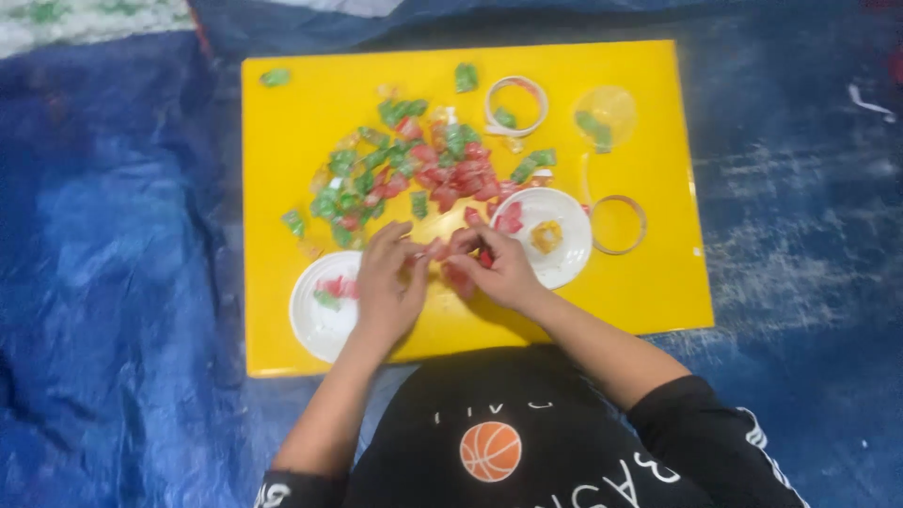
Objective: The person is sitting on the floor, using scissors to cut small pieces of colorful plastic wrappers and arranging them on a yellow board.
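Observation:
A yellow board (649, 282) lies on a blue tarp. Several red and green wrapped candies (414, 165) are heaped at its middle. My left hand (388, 287) and my right hand (496, 268) meet near the board's front edge, both pinching a red wrapped candy (437, 249) between their fingertips. More red pieces (458, 277) sit under my right palm. A white plate (318, 325) by my left hand holds a few red and green candies. Another white plate (564, 259) by my right hand holds red candies and a yellow one.
A white ring-shaped lid (515, 105), a clear round lid (604, 118) and a clear ring (618, 224) lie on the board's far right part. Blue tarp (113, 282) surrounds the board. Patterned cloth (85, 19) shows at the top left.

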